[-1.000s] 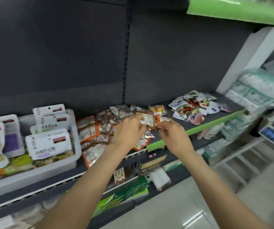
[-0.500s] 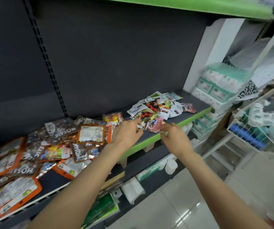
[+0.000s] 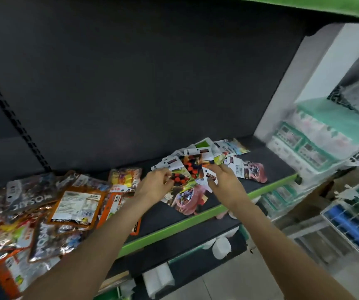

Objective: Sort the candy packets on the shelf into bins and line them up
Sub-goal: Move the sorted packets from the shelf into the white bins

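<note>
On the dark shelf with a green front edge (image 3: 196, 215) lies a loose pile of white-topped candy packets (image 3: 198, 152). My left hand (image 3: 156, 184) reaches into its left side, fingers curled on a packet printed with red and black berries (image 3: 183, 177). My right hand (image 3: 226, 182) lies over the pile's middle, thumb and forefinger pinching a small white-topped packet (image 3: 211, 176). Pink packets lie in front (image 3: 187, 198) and to the right (image 3: 254, 172). A second heap of orange and silver packets (image 3: 77, 204) covers the shelf's left part. No bin is in view.
Green and white wrapped packs (image 3: 317, 139) are stacked to the right of the shelf. A wire basket with blue items (image 3: 356, 226) stands lower right. White rolls (image 3: 222, 247) sit on the shelf below. A green shelf edge (image 3: 325, 5) runs overhead.
The view has swung right and the bin of white packets has left the frame. Both hands have moved from the orange and silver heap to the white-topped pile and taken hold of packets.
</note>
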